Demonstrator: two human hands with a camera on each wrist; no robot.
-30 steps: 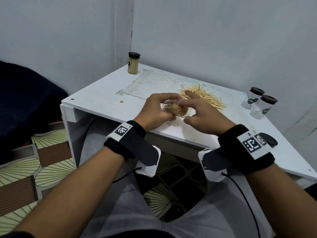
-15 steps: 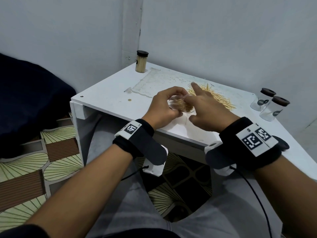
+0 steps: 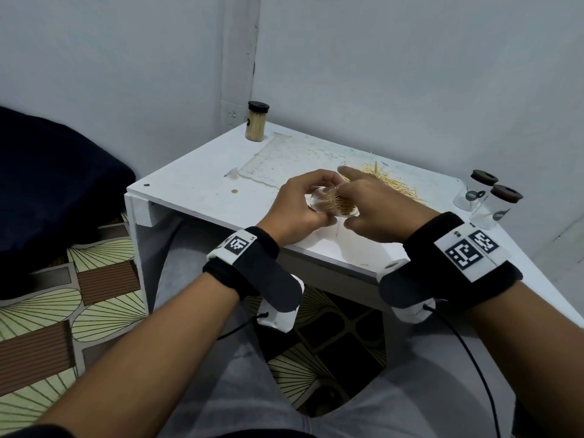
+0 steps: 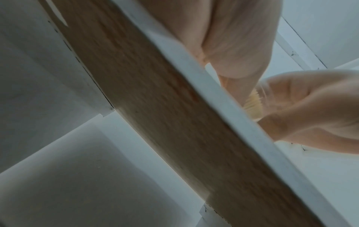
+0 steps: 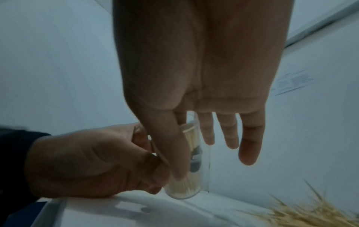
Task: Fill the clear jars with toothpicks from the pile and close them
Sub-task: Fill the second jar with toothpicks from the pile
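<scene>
Low over the white table, my left hand grips a clear jar, tilted and partly filled with toothpicks. My right hand meets the jar's mouth, index finger stretched forward. In the right wrist view, the right hand has straight fingers and its thumb lies along the jar, while the left hand clasps it from the side. The loose toothpick pile lies just beyond my right hand. In the left wrist view the table edge hides most of the jar.
A filled jar with a black lid stands at the table's back corner. Two empty clear jars with dark lids stand at the right edge. Walls close in behind. A dark cushion is on the left.
Both hands stay together at the jar; my right index finger has lifted and points forward. The view has shifted a little.
</scene>
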